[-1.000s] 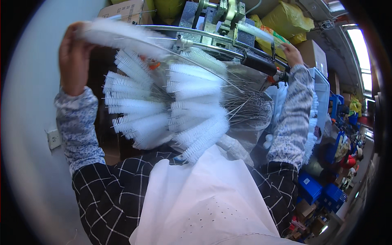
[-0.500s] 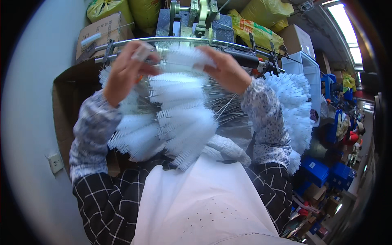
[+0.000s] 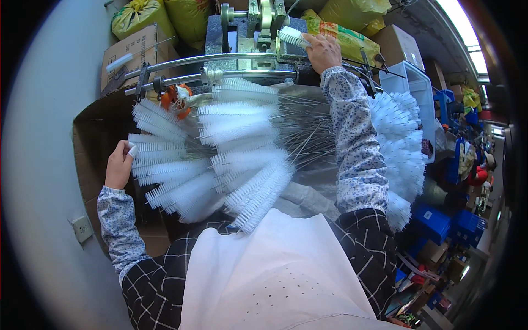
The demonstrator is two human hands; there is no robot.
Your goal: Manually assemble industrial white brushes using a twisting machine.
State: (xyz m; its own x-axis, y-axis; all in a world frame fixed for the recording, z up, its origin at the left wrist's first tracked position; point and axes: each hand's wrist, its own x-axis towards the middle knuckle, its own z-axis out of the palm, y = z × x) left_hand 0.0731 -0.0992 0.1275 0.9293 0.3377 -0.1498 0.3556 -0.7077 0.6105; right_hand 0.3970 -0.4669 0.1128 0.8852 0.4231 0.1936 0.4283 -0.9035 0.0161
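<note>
Bottle brushes, white w/ wire stems, fan out at centre below a metal machine. Left hand at fan's left edge, fingers pinching one brush tip. Steel rails cross above. Right hand up at machine, fingers closed round a single white brush. More white brushes fan out at right, beside blue crates.

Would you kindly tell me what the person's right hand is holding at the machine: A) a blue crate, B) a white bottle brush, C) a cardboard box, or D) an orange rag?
B: the right hand grips a white bottle brush up against the grey machine.
</note>
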